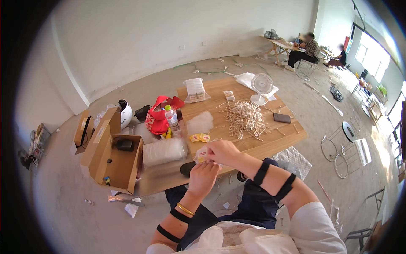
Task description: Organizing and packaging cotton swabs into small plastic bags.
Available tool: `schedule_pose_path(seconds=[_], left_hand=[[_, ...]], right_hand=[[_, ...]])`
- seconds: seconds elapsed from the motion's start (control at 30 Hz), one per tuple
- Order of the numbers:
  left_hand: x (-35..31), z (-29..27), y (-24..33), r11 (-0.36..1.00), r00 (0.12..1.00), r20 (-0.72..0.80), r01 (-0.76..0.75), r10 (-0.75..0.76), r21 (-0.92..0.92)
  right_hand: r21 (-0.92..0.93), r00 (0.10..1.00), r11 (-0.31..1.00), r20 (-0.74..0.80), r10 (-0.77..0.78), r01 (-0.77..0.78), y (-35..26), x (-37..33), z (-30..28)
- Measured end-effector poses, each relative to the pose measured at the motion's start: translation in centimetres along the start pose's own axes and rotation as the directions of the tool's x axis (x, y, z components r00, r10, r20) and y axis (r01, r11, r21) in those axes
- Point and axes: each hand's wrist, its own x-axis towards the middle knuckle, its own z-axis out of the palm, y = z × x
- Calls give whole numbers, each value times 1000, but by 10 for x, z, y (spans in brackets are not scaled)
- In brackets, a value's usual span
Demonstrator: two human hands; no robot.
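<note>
My right hand (223, 152) and my left hand (203, 178) meet just above the near edge of the counter (270, 146), and both are grasping one small clear packet (201, 155) with something red and yellow inside. The right grip pinches the packet from above, the left grip closes on it from below, so the packet sits between the two sets of fingertips, slightly to the left of the right knuckles. I wear a gold bangle (185, 208) on the left wrist.

Just beyond the hands, on the wood, lie a few small yellow packets (199, 137). Further out, a big loose pile of wooden clothespins (244, 117) covers the middle of the counter, with a dark phone (281, 118) to its right and a small white fan (261, 86) standing behind it. To the left of the yellow packets stand a water bottle (172, 117) and a red bag (158, 118), and a bundle of clear plastic bags (165, 151) lies beside an open cardboard box (111, 148). A stack of white packs (195, 89) sits at the far corner. Two other people sit at a distant table (277, 44).
</note>
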Motion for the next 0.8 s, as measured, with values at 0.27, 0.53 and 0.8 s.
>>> schedule_pose_path(seconds=[0.27,0.53,0.8], left_hand=[[-4,9,-5,996,995,39,89,-89,0],[-2,15,-3,993,987,101,120,-121,17],[2,14,-5,999,989,146,36,-35,-1]], right_hand=[[-384,924,845,73,-375,373,30,-21,-22],[-503,970,832,67,-234,235,16,-29,-21],[-329,993,937,22,-116,117,20,-26,-16]])
